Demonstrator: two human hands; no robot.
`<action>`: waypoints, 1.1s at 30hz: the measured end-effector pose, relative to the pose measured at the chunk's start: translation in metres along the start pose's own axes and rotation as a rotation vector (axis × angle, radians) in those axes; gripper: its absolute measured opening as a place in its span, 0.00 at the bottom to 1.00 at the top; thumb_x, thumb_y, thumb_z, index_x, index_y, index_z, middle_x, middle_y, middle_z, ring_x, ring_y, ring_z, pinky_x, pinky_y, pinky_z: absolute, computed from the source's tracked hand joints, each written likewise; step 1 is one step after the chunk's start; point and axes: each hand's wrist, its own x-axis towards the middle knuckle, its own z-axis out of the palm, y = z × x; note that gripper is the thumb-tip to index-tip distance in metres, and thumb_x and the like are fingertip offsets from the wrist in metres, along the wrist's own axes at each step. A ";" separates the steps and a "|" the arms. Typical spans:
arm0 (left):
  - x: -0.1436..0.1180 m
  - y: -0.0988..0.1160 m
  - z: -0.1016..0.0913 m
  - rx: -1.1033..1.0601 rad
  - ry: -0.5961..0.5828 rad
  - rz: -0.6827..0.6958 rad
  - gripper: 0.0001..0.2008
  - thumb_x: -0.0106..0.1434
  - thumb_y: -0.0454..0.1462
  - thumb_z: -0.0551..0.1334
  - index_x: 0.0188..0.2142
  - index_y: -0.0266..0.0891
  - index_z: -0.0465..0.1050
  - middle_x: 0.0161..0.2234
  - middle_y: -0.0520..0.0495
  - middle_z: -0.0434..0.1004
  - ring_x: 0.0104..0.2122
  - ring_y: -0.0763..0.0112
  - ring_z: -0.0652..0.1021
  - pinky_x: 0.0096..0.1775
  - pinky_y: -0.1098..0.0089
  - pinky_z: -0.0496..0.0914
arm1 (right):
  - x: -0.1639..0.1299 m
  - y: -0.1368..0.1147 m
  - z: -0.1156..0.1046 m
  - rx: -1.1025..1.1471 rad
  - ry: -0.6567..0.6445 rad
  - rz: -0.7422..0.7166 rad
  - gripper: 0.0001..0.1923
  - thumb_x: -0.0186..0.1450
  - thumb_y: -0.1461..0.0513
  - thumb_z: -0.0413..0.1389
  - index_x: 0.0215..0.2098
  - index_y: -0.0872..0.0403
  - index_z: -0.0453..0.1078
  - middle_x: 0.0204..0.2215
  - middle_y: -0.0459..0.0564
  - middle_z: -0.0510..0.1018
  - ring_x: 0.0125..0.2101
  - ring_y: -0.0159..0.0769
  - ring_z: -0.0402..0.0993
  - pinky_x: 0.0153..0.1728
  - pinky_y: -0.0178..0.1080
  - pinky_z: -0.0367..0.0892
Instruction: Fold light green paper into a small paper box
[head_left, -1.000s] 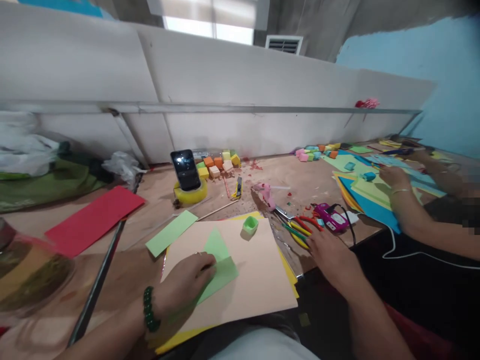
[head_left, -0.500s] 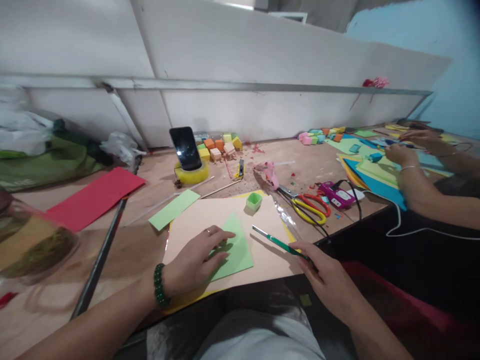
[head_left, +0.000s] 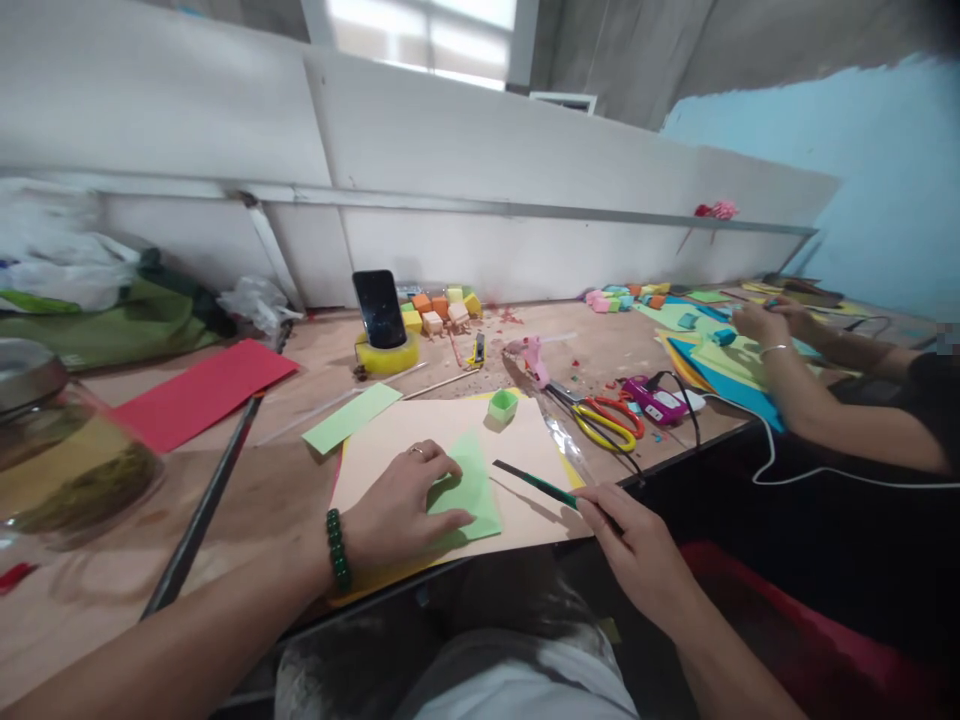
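green paper [head_left: 471, 490] | L hand [head_left: 397, 515] flat on it | R hand [head_left: 634, 550] fingers pinch green scissors [head_left: 536, 484]

We see a light green folded paper [head_left: 471, 490] lying flat on the peach sheet [head_left: 517, 445], near its front edge. Just right of the paper, a slim green-handled tool [head_left: 536, 483] slants above that sheet.

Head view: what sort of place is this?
Probably a shared paper-craft workbench: coloured paper sheets and small paper boxes lie about, scissors and a glue gun sit on the wooden table, and another person works alongside.
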 end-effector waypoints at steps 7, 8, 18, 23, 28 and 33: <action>0.001 -0.002 0.005 0.027 0.022 0.036 0.08 0.64 0.35 0.53 0.30 0.39 0.67 0.37 0.43 0.70 0.39 0.61 0.70 0.43 0.59 0.66 | 0.000 -0.007 0.009 0.124 -0.098 0.053 0.14 0.66 0.55 0.51 0.45 0.52 0.72 0.40 0.52 0.80 0.39 0.39 0.78 0.35 0.35 0.73; 0.002 -0.002 0.005 0.020 0.022 0.045 0.09 0.64 0.35 0.52 0.29 0.39 0.67 0.37 0.43 0.70 0.39 0.61 0.70 0.43 0.59 0.67 | -0.001 -0.007 0.009 0.131 -0.105 0.036 0.13 0.66 0.56 0.51 0.44 0.52 0.73 0.40 0.52 0.80 0.39 0.39 0.78 0.37 0.36 0.73; 0.000 -0.005 0.007 0.085 -0.018 0.042 0.15 0.68 0.38 0.48 0.48 0.36 0.69 0.56 0.35 0.66 0.56 0.56 0.66 0.55 0.54 0.62 | -0.004 -0.007 0.005 0.117 -0.224 -0.092 0.11 0.67 0.60 0.50 0.42 0.52 0.74 0.34 0.49 0.80 0.34 0.34 0.77 0.36 0.33 0.71; -0.002 -0.005 0.008 0.215 -0.207 0.007 0.24 0.71 0.45 0.43 0.65 0.50 0.52 0.67 0.41 0.49 0.66 0.53 0.52 0.60 0.43 0.49 | -0.009 -0.005 0.002 0.118 -0.265 -0.129 0.11 0.69 0.59 0.50 0.42 0.52 0.73 0.33 0.49 0.79 0.33 0.33 0.77 0.34 0.32 0.69; 0.000 0.001 0.005 0.283 -0.266 -0.025 0.25 0.71 0.46 0.41 0.65 0.50 0.51 0.68 0.41 0.46 0.66 0.53 0.49 0.60 0.42 0.48 | -0.009 -0.006 0.005 0.084 -0.255 -0.159 0.11 0.69 0.60 0.49 0.42 0.52 0.73 0.30 0.48 0.76 0.30 0.32 0.75 0.31 0.31 0.67; 0.001 0.005 0.003 0.296 -0.293 -0.033 0.24 0.71 0.44 0.41 0.65 0.48 0.51 0.68 0.39 0.45 0.66 0.52 0.48 0.60 0.40 0.48 | -0.010 -0.001 0.004 0.148 -0.276 -0.170 0.10 0.69 0.60 0.51 0.42 0.52 0.73 0.30 0.48 0.76 0.29 0.32 0.75 0.31 0.31 0.67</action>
